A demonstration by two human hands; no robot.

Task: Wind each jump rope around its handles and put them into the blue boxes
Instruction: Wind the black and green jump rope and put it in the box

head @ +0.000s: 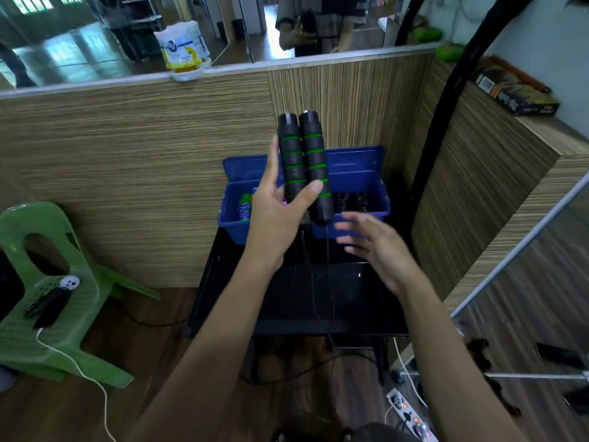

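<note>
While held upright mid-frame: pair of black foam jump-rope handles with green rings (304,165), gripped by left hand (280,212) | above blue plastic boxes (353,173) | right hand (379,247) fingers spread, holding nothing | thin black rope (328,275) hanging below handles

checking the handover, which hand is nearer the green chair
Left. The left hand grips the handles, on the side toward the green chair; the right hand hovers open further away.
</note>
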